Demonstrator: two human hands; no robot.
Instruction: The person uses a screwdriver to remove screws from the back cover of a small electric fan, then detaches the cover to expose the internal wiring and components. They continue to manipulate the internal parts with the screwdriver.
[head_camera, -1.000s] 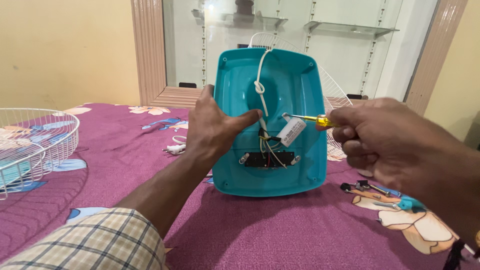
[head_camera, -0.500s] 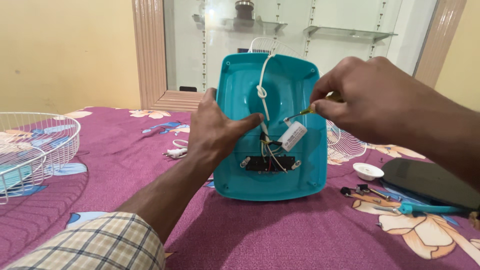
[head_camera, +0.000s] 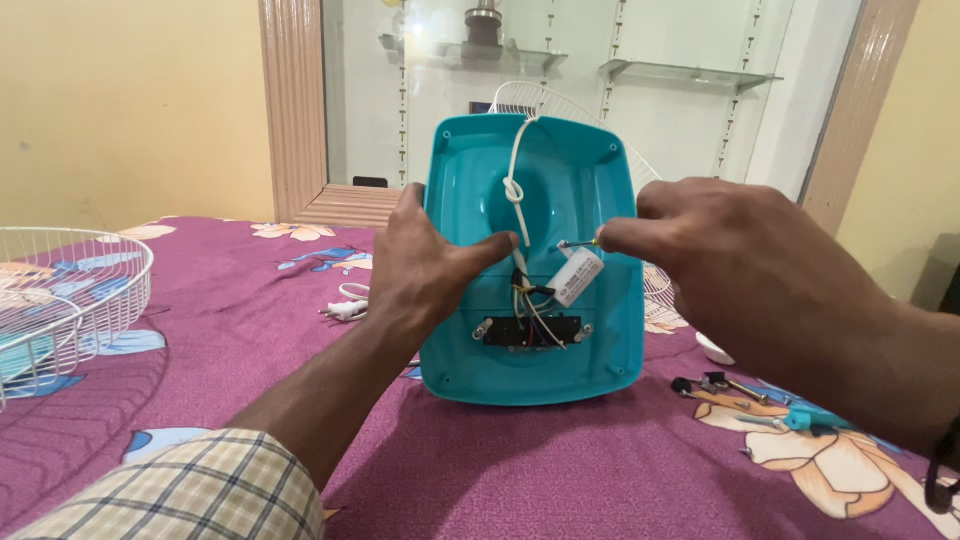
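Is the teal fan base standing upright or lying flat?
Upright: the teal base stands on its edge on the purple cloth, hollow underside facing the camera, steadied by the left hand.

L hand (head_camera: 425, 265) up, palm fwd, fingers together, thumb stretched out to the right. L forearm runs up from a checked sleeve (head_camera: 190, 495). R hand (head_camera: 740, 265) knuckles up, thumb & forefinger pinched shut, arm entering from right.

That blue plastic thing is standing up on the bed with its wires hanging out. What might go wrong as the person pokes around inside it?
The teal base stands on edge on the soft purple cloth, steadied only by the left hand; it might tip. The right hand points a small screwdriver tip close to the loose wires and white capacitor, so a slip could nick them.
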